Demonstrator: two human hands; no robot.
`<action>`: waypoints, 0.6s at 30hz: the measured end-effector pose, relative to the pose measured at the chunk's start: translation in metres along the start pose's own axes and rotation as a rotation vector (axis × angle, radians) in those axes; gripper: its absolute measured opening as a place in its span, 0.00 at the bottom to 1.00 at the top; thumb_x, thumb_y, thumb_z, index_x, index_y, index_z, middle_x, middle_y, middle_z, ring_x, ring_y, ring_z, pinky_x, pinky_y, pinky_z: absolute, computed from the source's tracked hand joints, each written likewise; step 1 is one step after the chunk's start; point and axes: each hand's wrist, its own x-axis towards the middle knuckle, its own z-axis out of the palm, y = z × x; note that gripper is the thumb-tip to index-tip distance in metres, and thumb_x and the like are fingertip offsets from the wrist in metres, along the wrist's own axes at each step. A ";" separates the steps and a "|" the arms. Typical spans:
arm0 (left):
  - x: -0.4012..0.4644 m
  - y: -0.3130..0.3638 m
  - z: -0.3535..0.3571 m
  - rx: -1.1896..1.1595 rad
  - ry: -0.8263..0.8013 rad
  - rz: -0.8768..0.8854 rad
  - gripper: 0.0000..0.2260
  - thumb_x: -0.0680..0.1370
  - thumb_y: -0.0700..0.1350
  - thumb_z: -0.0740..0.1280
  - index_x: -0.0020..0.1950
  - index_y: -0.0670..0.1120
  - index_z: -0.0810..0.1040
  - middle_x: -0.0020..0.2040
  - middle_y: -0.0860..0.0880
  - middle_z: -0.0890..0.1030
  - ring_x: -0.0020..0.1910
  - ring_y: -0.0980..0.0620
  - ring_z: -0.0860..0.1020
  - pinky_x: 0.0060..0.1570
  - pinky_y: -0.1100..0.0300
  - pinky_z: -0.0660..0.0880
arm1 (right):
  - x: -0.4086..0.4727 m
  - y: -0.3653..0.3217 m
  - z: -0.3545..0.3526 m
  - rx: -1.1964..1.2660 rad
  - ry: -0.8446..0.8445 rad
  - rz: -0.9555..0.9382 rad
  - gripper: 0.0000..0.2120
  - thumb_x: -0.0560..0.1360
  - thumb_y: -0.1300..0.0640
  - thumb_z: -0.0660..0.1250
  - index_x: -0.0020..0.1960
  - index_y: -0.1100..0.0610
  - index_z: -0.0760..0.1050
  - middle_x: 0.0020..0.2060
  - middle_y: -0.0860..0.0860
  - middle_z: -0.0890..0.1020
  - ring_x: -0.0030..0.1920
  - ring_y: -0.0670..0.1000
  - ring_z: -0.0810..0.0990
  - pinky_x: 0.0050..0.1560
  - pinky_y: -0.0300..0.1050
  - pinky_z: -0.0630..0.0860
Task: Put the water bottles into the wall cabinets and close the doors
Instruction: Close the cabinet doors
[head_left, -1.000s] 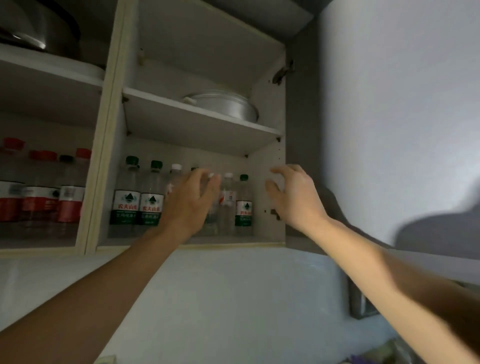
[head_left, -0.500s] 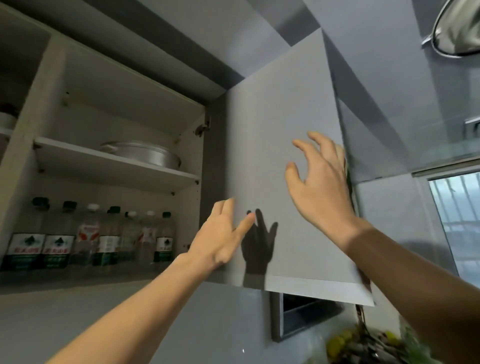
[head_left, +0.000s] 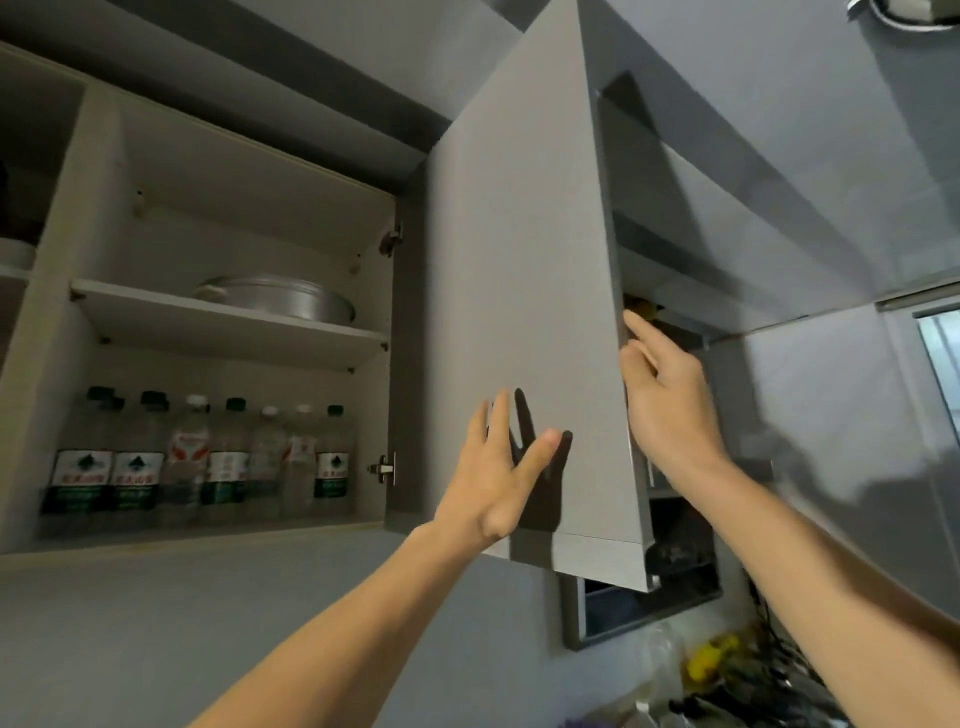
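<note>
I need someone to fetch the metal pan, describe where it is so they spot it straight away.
Look inside the open wall cabinet, left of the swung-out grey door. The metal pan sits alone on the upper shelf, above the water bottles.

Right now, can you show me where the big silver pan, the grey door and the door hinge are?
silver pan (head_left: 280, 304), head view, on its side wall.
grey door (head_left: 519, 270), head view, on its bare inner face.
lower hinge (head_left: 384, 468), head view, on its metal plate.
</note>
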 end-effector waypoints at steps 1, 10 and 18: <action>-0.003 0.002 -0.006 -0.017 0.033 0.015 0.38 0.78 0.69 0.55 0.82 0.57 0.45 0.83 0.55 0.45 0.81 0.52 0.48 0.75 0.55 0.48 | -0.006 0.000 -0.001 0.080 -0.076 -0.028 0.21 0.85 0.52 0.56 0.77 0.43 0.64 0.66 0.46 0.79 0.63 0.46 0.78 0.64 0.49 0.77; -0.042 0.002 -0.120 -0.254 0.098 0.162 0.29 0.82 0.67 0.51 0.75 0.51 0.68 0.67 0.45 0.77 0.67 0.47 0.75 0.65 0.45 0.72 | -0.068 -0.016 0.102 0.431 -0.569 -0.138 0.21 0.83 0.52 0.59 0.75 0.39 0.67 0.67 0.36 0.77 0.69 0.39 0.73 0.72 0.51 0.69; -0.083 -0.039 -0.236 -0.190 0.306 0.090 0.20 0.80 0.52 0.66 0.70 0.49 0.73 0.64 0.50 0.81 0.64 0.52 0.79 0.59 0.58 0.76 | -0.113 -0.048 0.236 0.425 -0.634 -0.221 0.31 0.78 0.39 0.65 0.72 0.21 0.50 0.78 0.35 0.49 0.77 0.36 0.49 0.76 0.42 0.54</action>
